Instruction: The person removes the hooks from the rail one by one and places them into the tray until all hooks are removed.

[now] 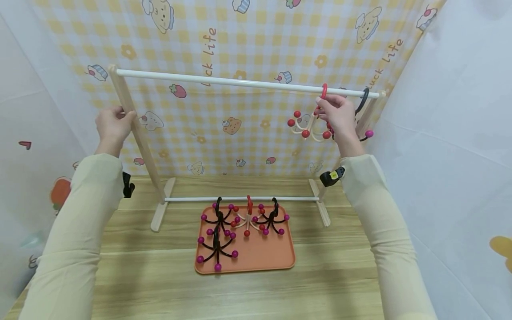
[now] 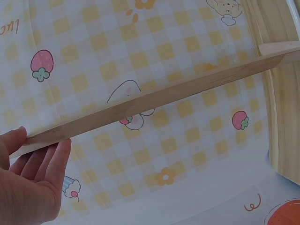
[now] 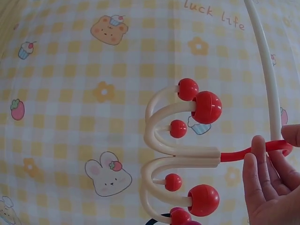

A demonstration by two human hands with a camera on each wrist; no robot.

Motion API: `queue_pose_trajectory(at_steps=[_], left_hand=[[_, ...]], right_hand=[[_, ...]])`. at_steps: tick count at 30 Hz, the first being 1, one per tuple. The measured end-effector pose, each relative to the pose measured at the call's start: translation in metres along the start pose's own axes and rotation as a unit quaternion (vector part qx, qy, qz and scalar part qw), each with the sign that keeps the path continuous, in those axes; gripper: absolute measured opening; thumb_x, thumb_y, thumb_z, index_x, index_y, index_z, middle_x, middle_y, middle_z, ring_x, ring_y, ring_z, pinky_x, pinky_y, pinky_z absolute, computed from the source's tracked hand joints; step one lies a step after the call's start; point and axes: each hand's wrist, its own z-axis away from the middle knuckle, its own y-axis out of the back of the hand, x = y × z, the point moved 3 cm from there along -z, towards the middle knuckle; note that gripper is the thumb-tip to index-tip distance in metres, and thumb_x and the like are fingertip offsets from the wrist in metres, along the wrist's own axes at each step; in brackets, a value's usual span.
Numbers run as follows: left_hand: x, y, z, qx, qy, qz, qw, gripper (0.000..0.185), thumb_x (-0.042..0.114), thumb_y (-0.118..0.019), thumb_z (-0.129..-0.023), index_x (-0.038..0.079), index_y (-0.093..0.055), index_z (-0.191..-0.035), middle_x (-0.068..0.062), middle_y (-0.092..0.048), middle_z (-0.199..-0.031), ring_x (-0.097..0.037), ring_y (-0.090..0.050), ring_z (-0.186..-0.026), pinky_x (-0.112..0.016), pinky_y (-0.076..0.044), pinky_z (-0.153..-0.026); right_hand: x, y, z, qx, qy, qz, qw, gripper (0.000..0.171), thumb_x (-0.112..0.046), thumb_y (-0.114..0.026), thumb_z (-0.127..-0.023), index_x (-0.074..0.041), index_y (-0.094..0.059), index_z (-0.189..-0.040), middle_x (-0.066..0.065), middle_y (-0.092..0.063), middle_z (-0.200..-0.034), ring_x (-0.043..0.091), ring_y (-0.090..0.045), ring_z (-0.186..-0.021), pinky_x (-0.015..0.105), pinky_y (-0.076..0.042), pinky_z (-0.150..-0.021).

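Note:
My left hand [image 1: 113, 126] grips the wooden upright post [image 1: 142, 142] of a rack near its top, thumb on one side and fingers on the other. At the right part of the white top rail [image 1: 224, 81], my right hand [image 1: 339, 114] pinches the red hook [image 3: 234, 156] of a cream multi-arm hook hanger [image 3: 197, 157] tipped with red balls. The hook curves over the rail, and the cream arms hang below and left of the hand. Just right of it, a black hook hanger [image 1: 363, 101] with pink balls hangs on the rail, partly hidden by my right hand.
An orange tray [image 1: 266, 258] lies on the wooden table [image 1: 320, 284] below the rack. It holds three black hook hangers [image 1: 217, 244] and one cream hook hanger [image 1: 248, 220]. The rack's lower white bar [image 1: 192, 199] and wooden feet [image 1: 160, 215] stand behind the tray, before a checked cloth [image 1: 224, 146].

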Motion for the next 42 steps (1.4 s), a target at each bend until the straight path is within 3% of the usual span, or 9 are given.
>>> queue_pose_trajectory(at_steps=[9, 16, 32, 42], left_hand=[[0.0, 0.001, 0.001, -0.002, 0.001, 0.002, 1.0, 0.051, 0.035, -0.046, -0.089, 0.006, -0.042, -0.131, -0.014, -0.049, -0.121, -0.021, -0.048, -0.104, -0.034, -0.039, -0.091], [0.0, 0.0, 0.001, -0.001, 0.003, -0.002, 1.0, 0.051, 0.036, -0.045, -0.089, 0.007, -0.042, -0.131, -0.014, -0.049, -0.122, -0.022, -0.047, -0.105, -0.034, -0.038, -0.091], [0.001, 0.001, 0.001, -0.006, 0.004, 0.0, 1.0, 0.052, 0.035, -0.044, -0.089, 0.006, -0.04, -0.132, -0.017, -0.046, -0.125, -0.024, -0.046, -0.108, -0.034, -0.038, -0.092], [0.001, 0.001, 0.001, -0.008, 0.007, 0.007, 0.9999, 0.053, 0.036, -0.044, -0.089, 0.006, -0.039, -0.133, -0.017, -0.045, -0.127, -0.025, -0.045, -0.111, -0.033, -0.037, -0.093]], right_hand=[[-0.002, -0.002, 0.0, 0.013, -0.003, -0.001, 1.0, 0.03, -0.021, -0.065, -0.08, -0.004, -0.06, -0.104, 0.009, -0.06, -0.087, 0.018, -0.059, -0.076, 0.031, -0.045, -0.082], [-0.006, -0.001, 0.001, 0.011, 0.0, -0.006, 1.0, 0.03, -0.019, -0.066, -0.08, -0.003, -0.061, -0.106, 0.005, -0.06, -0.083, 0.017, -0.06, -0.075, 0.027, -0.046, -0.079], [-0.031, -0.001, 0.021, -0.025, 0.026, -0.043, 0.998, 0.032, -0.023, -0.069, -0.077, -0.005, -0.061, -0.102, 0.008, -0.062, -0.089, 0.015, -0.06, -0.074, 0.025, -0.046, -0.079], [-0.024, -0.009, 0.037, -0.079, 0.036, -0.051, 0.995, 0.023, -0.019, -0.069, -0.077, -0.004, -0.063, -0.094, 0.009, -0.062, -0.086, 0.015, -0.058, -0.068, 0.023, -0.049, -0.072]])
